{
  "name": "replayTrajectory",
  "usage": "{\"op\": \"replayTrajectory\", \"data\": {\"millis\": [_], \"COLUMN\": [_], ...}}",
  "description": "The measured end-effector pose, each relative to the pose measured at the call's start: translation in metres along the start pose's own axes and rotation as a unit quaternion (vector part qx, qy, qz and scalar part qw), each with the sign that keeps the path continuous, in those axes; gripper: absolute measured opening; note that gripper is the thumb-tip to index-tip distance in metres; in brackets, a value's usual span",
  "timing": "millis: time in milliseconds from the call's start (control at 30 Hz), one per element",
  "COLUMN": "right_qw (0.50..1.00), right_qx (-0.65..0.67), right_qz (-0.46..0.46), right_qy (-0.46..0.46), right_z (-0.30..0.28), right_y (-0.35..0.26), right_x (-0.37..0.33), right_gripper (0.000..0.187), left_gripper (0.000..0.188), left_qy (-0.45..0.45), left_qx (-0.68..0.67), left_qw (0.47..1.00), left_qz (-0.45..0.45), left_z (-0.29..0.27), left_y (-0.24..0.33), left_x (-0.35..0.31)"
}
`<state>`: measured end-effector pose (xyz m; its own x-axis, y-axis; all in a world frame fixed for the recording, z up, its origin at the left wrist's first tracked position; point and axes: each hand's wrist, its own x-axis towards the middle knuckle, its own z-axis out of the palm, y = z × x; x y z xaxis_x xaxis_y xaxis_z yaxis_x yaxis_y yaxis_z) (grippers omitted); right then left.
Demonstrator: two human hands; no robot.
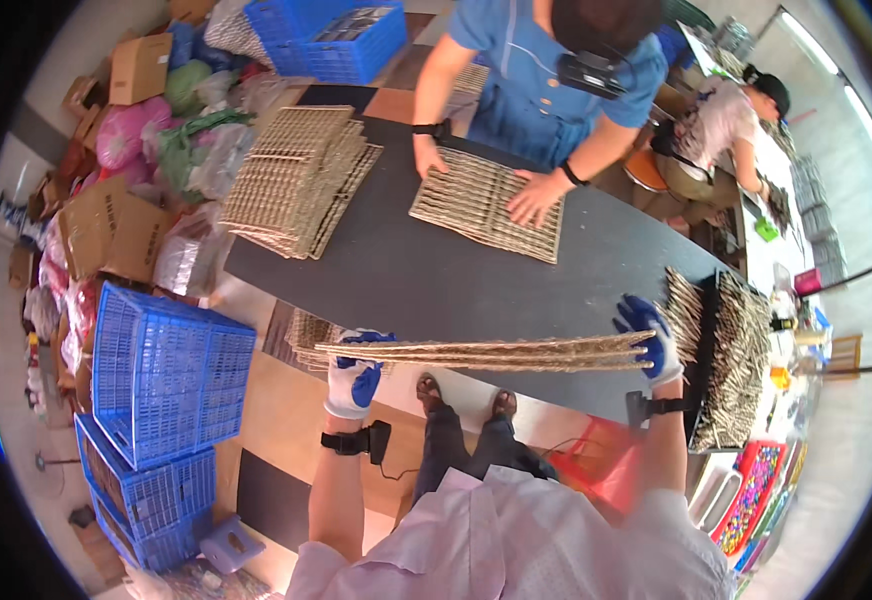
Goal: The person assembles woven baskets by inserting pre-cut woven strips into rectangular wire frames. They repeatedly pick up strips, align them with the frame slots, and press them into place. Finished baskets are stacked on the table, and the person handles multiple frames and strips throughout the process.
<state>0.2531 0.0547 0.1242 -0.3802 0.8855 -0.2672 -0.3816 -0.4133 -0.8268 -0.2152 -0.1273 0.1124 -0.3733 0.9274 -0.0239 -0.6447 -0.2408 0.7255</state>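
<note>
Gloved in white and blue, the left hand (354, 380) and right hand (649, 340) each close around one end of a woven straw mat (491, 353), held edge-on and level between them, apparently to keep it flat above the near edge of the dark table (426, 270). Beyond the left hand lies a stack of mats (298, 180); past the right hand, another person's bare hands (534, 195) press a mat (486, 205) flat. Blue crates (161, 375) stand left of the left hand.

Brown cardboard boxes (106, 230) sit on the floor at the left, among pink and green plastic bags (126, 130). Another cardboard box (139, 66) stands further back, possibly open.
</note>
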Motion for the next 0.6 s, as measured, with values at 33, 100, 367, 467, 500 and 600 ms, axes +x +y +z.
{"op": "replayTrajectory", "data": {"millis": [33,100,367,467,500,600], "right_qw": [0.997,0.997,0.882,0.869,0.897,0.953], "right_qx": [0.017,-0.044,-0.448,-0.442,-0.405,-0.287], "right_qz": [-0.02,-0.033,-0.144,-0.222,-0.175,-0.076], "right_qy": [0.068,-0.048,0.023,0.021,0.038,0.059], "right_z": [0.003,0.011,0.01,-0.037,-0.041,-0.08], "right_y": [-0.018,-0.03,0.016,0.069,0.089,0.147], "right_x": [-0.013,-0.031,-0.033,-0.02,-0.015,-0.009], "right_gripper": [0.085,0.097,0.035,0.034,0.036,0.044], "left_gripper": [0.03,0.03,0.038,0.044,0.044,0.063], "left_qy": [-0.025,-0.07,-0.173,-0.155,-0.128,-0.106], "left_qx": [0.003,0.01,0.326,0.479,0.498,0.442], "left_qw": [1.0,0.997,0.928,0.86,0.855,0.891], "left_qz": [-0.002,-0.005,0.048,0.087,0.072,-0.022], "left_z": [0.011,0.029,0.038,0.032,0.021,0.004], "left_y": [-0.005,-0.015,-0.058,-0.077,-0.09,-0.125], "left_x": [0.005,0.014,0.041,0.043,0.041,0.047]}}
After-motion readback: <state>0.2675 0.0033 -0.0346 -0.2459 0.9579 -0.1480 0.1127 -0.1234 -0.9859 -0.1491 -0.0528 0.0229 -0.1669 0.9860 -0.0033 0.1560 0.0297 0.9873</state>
